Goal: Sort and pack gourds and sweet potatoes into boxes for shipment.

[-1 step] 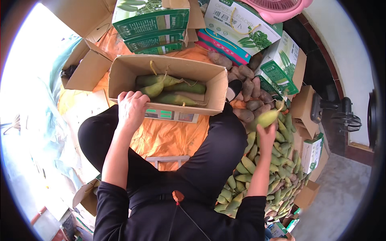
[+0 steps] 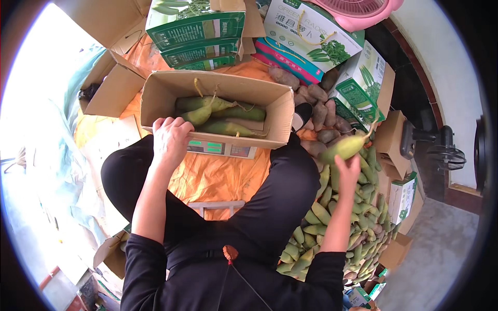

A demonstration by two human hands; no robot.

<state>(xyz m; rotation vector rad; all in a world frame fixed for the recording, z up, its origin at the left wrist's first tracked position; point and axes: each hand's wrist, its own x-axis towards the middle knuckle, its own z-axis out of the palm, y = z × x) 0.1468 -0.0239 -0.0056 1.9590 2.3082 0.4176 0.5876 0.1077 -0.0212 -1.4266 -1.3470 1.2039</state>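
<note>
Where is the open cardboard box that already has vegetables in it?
Upper centre of the head view: the cardboard box sits on a scale, left hand gripping its near-left rim.

Grey concrete floor [image 2: 441, 243] at right, white wall [image 2: 446, 62] above it, bright daylight washing in from the left.
</note>
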